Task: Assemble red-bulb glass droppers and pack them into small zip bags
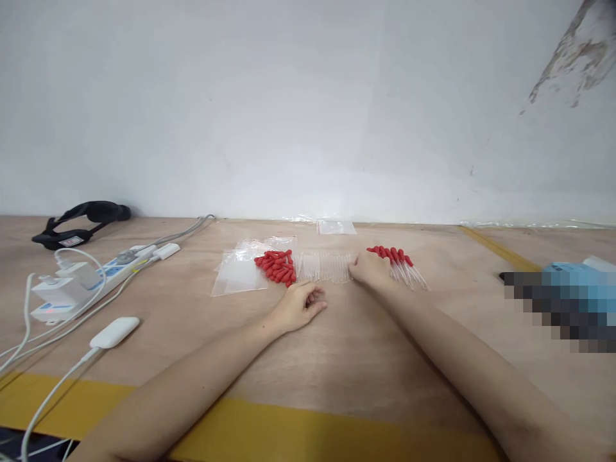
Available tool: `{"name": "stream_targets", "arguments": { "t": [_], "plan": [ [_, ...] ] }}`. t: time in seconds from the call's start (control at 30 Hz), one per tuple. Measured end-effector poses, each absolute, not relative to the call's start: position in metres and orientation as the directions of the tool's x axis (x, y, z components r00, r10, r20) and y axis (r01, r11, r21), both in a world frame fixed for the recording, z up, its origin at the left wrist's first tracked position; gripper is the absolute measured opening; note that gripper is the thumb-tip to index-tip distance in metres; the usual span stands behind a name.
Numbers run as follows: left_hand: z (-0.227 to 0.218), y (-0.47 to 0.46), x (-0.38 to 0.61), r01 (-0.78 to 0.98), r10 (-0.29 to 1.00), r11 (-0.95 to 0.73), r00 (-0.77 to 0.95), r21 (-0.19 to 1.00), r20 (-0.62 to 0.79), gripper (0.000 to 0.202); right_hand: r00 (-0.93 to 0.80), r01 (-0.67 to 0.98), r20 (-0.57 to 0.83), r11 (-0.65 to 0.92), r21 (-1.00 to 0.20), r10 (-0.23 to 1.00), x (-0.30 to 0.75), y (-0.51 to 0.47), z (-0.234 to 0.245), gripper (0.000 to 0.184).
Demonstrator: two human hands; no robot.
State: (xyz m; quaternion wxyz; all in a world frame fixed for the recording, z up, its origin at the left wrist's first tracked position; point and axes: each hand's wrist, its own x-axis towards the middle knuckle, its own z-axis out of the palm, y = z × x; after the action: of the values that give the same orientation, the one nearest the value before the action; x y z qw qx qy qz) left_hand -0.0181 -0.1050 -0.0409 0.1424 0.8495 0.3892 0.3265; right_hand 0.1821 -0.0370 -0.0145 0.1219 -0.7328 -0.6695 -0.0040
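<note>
Several clear glass dropper tubes (320,266) lie side by side in a row on the wooden table. At the right end of that row, my right hand (370,269) is closed in a pinch on a glass dropper tube, mostly hidden by the fingers. Loose red rubber bulbs (276,266) are heaped at the row's left end. Just below the heap rests my left hand (302,305), its fingers loosely curled, the thumb apart and nothing held. Beyond my right hand, glass droppers with red bulbs (398,262) lie together, partly covered by it.
Clear plastic bags (238,273) lie under and left of the bulbs; another small bag (337,228) is near the wall. A power strip (113,273) with chargers, a white device (114,332) on a cable and a black headset strap (79,223) occupy the left.
</note>
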Motion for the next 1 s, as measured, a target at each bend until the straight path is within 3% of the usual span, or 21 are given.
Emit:
{"name": "stream_targets", "arguments": {
  "t": [0.2,0.37,0.53,0.77,1.0],
  "plan": [
    [-0.030,-0.095,-0.040,0.805,0.698,-0.538,0.260,0.249,0.667,0.010,0.132,0.979,0.073,-0.119,-0.168,0.989,0.175,-0.021,-0.013,0.018],
    [-0.024,-0.082,-0.067,0.885,0.713,-0.436,0.230,0.162,0.662,0.011,0.108,0.984,0.081,-0.095,-0.154,0.991,0.171,-0.028,-0.010,0.018],
    [-0.024,-0.078,-0.072,0.893,0.740,-0.433,0.274,0.124,0.614,0.016,-0.003,0.994,0.217,0.028,-0.110,0.976,0.176,-0.061,-0.008,0.026],
    [-0.019,-0.085,-0.065,0.855,0.691,-0.480,0.231,0.196,0.685,0.016,-0.359,0.869,0.499,0.478,-0.130,0.789,0.208,-0.100,-0.039,0.024],
    [-0.026,-0.099,-0.047,0.739,0.663,-0.642,0.400,0.205,0.633,0.011,-0.359,0.809,0.573,0.552,-0.202,0.736,0.213,-0.108,-0.054,0.027]
  ]
}}
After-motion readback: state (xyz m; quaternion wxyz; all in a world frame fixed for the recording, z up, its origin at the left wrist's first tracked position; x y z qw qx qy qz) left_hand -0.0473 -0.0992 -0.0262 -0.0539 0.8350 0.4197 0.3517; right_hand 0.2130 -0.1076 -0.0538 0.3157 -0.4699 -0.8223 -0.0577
